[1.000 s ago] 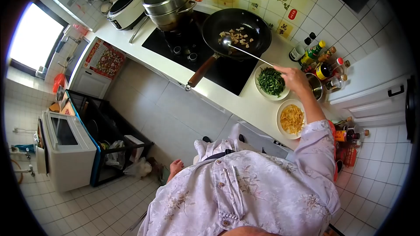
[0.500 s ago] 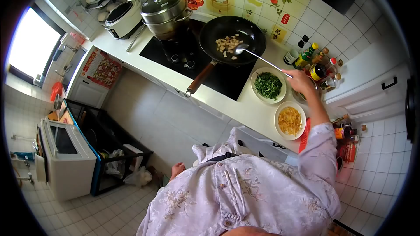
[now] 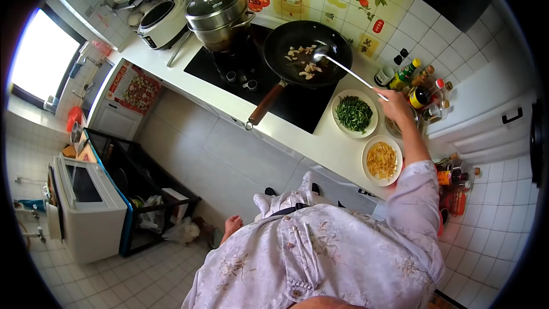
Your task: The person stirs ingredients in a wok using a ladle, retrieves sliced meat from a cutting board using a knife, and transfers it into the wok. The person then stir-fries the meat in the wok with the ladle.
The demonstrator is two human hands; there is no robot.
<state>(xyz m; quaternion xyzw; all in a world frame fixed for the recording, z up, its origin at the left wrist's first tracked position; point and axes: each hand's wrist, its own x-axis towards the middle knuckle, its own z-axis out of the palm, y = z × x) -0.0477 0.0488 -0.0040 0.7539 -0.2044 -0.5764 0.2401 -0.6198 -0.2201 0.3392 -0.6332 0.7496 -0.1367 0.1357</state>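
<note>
My right hand (image 3: 397,106) is closed around the long handle of a metal ladle (image 3: 350,72). The ladle's bowl rests inside a black wok (image 3: 277,63) with a wooden handle, among browned pieces of food (image 3: 310,70) that look like sliced meat. Just below the handle is a plate of chopped green vegetables (image 3: 354,113). Nearer to me stands a plate of yellow shreds (image 3: 381,160). Down at my side hangs my left hand (image 3: 233,224), its fingers loosely curled and nothing visible in it.
A lidded steel pot (image 3: 217,17) occupies the cooktop (image 3: 286,103) left of the wok. Sauce bottles (image 3: 420,96) line the wall at right, beside a partly hidden bowl (image 3: 393,129). A rice cooker (image 3: 163,27) is at the far left. A black rack (image 3: 150,177) stands on the floor.
The ladle has shifted within the wok, and the food, bunched together before, is now split into two patches. My left hand still hangs at my side.
</note>
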